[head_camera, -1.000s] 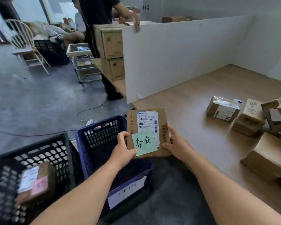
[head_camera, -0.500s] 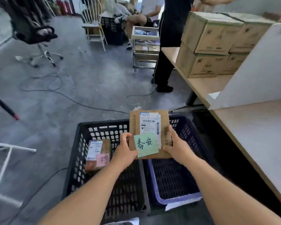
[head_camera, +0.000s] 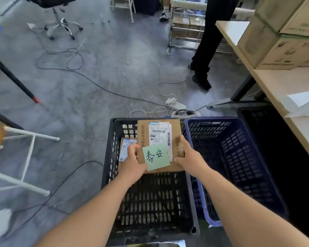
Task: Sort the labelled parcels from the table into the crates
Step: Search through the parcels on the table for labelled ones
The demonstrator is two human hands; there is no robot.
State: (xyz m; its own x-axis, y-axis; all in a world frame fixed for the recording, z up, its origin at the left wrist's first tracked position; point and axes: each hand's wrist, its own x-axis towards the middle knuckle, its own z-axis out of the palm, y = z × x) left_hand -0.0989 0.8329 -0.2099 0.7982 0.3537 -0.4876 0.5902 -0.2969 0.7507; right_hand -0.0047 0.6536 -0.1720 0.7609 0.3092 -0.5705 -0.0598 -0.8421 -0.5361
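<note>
Cardboard parcel [head_camera: 159, 139] held over the black crate [head_camera: 151, 198]
It is gripped at its side edges by the left hand [head_camera: 132, 164] and right hand [head_camera: 189, 157]; a second parcel [head_camera: 126, 148] lies inside; the blue crate [head_camera: 237, 161] stands alongside.

Grey concrete floor [head_camera: 100, 90], cables [head_camera: 96, 84] trailing across; office chair [head_camera: 61, 24] upper left; wooden table [head_camera: 282, 82] right edge.

Green note [head_camera: 157, 157] stuck on the brown parcel [head_camera: 159, 143], at 6 o'clock of its white label [head_camera: 160, 133]: two big handwritten Chinese signs, "泰安". White label: top line looks like "83D", then "A83" in a box, with barcodes. Smaller print too tiny to read.
</note>
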